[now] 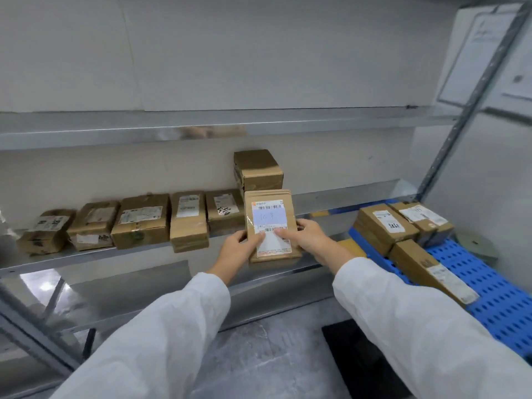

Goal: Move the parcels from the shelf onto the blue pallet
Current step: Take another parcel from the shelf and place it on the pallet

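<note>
Our sleeves (pixel 161 332) lead to the left hand (pixel 237 250) and right hand (pixel 309 239), each gripping a side of one parcel (pixel 269 223) at the shelf (pixel 316 202) edge. Left of them a row (pixel 141 220) of five lines the shelf, a box (pixel 259 169) stands just beyond, and to the right three parcels (pixel 385 228) lie on the pallet (pixel 501 306).

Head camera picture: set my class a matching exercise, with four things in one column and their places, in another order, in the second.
1 parcel with pale blue note
2 unlabelled brown box
3 blue pallet
4 leftmost parcel

a left end of the shelf row
b beyond the right end of the shelf
c held by left hand and right hand
d behind the held parcel

Pairs: 1-c, 2-d, 3-b, 4-a
</note>
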Tool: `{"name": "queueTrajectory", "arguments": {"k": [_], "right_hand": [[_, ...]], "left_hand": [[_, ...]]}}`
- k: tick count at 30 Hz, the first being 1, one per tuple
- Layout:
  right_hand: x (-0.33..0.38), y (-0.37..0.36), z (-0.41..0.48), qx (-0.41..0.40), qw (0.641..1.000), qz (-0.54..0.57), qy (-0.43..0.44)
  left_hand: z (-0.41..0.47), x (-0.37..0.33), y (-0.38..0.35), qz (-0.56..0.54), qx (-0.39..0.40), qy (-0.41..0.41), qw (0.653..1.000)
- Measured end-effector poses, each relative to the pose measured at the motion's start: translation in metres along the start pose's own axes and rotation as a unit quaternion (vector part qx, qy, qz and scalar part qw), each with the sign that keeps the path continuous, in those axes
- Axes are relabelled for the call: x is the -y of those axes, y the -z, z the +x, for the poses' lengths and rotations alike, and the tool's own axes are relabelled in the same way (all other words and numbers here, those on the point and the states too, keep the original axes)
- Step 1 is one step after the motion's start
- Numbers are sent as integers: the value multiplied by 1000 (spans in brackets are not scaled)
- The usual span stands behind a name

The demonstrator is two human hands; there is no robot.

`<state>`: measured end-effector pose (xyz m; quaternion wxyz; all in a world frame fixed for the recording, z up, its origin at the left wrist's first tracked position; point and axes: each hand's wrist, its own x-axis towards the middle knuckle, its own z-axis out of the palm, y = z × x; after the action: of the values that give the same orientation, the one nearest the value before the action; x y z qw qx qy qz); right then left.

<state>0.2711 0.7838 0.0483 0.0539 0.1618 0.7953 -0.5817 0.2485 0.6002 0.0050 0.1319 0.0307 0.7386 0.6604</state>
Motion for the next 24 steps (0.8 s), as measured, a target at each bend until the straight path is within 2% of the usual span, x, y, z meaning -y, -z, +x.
{"name": "queueTrajectory", "arguments": {"k": [7,15,19,24], "right_hand": [[-38,73,-40,-115,992,32,-32],[-98,169,-104,-253,962,59,-80],[-118,220,-137,-297,948,80,-81],[-147,287,-168,-316,941,87,-84]], "left_hand": [[13,0,-87,-22,126,8,992],[-15,-8,-209,-5,255,-17,967],[-33,-18,-272,16,288,-26,957],[-57,-29,-349,37,288,-44,956]]}}
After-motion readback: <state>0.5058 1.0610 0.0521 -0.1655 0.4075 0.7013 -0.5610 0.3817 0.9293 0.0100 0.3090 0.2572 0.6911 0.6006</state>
